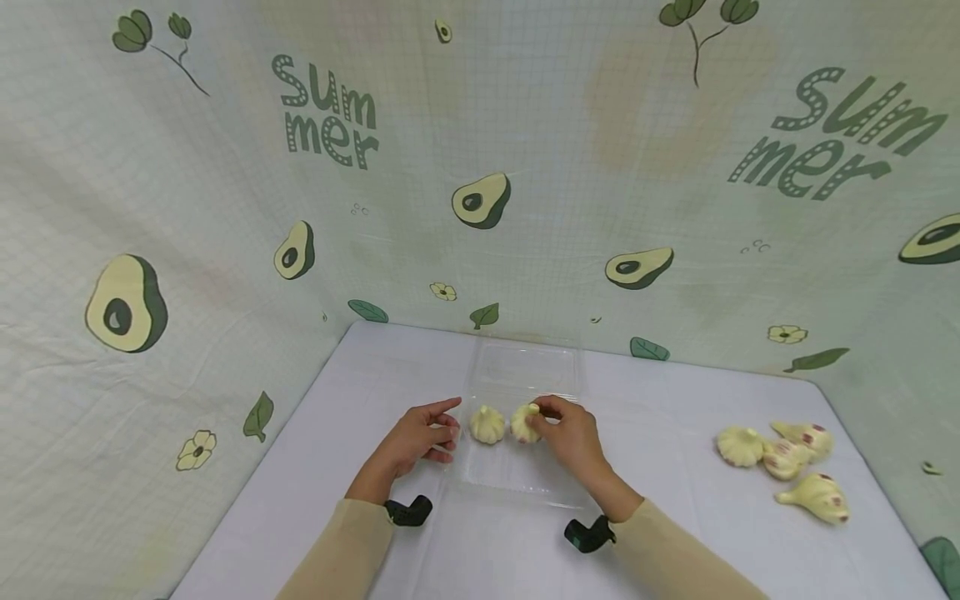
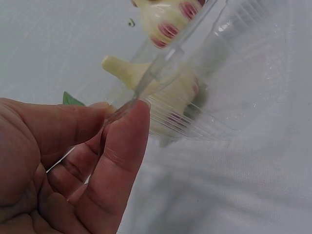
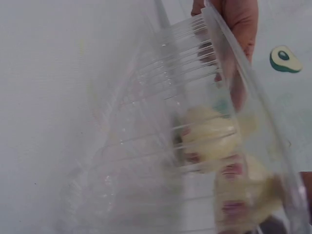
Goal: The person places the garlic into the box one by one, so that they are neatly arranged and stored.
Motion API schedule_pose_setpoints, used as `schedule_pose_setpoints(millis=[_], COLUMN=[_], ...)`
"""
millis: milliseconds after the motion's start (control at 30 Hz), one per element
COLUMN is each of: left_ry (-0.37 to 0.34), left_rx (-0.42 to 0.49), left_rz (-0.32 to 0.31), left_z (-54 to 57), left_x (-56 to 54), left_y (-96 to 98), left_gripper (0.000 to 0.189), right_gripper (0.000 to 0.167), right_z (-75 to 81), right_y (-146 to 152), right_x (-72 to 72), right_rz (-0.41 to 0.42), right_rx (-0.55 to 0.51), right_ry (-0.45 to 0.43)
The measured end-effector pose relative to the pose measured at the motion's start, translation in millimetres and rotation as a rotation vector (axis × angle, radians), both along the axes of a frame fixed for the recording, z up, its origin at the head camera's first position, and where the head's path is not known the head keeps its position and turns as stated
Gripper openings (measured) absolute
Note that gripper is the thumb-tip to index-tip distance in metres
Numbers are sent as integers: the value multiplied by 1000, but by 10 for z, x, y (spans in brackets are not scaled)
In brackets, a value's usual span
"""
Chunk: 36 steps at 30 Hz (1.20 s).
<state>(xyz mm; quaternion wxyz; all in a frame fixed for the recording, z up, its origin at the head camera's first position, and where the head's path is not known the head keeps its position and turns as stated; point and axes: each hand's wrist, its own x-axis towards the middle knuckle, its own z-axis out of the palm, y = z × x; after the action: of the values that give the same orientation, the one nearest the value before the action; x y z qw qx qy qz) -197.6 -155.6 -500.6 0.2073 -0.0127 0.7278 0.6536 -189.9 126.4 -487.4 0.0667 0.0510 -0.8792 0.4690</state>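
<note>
A clear plastic clamshell container (image 1: 510,482) lies open on the white table, its lid (image 1: 527,363) folded back on the far side. Inside its base sits one pale garlic bulb (image 1: 487,425), stem up. Beside that, on the right, my right hand (image 1: 576,437) grips a second garlic bulb (image 1: 522,423) between thumb and fingers. At the container's left side, my left hand (image 2: 83,161) pinches the thin plastic rim (image 2: 151,80) between thumb and finger. Through the clear wall the right wrist view shows both bulbs with purple patches; the right hand is mostly outside that view.
Several more garlic bulbs (image 1: 741,447) lie in a loose group on the right part of the table (image 1: 660,467). A cloth (image 1: 555,150) printed with avocados hangs behind the table and along its sides. Black wrist cameras (image 1: 588,534) sit at both cuffs.
</note>
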Motion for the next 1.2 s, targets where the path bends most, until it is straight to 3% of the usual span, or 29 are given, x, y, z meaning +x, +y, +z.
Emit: schedule_pose_setpoints(millis=[533,1200], left_ry=[-5,-14], left_rx=[12,20], left_rz=[4,6], left_z=[-3,14], left_x=[-11,-13], left_y=[1,-1], left_gripper=[65,64], right_gripper=[17,20], right_z=[-181,-147], right_y=[-95,-108], right_x=[-14,-14], right_rz=[4,39], right_rx=[56,75], right_ry=[-6,-19])
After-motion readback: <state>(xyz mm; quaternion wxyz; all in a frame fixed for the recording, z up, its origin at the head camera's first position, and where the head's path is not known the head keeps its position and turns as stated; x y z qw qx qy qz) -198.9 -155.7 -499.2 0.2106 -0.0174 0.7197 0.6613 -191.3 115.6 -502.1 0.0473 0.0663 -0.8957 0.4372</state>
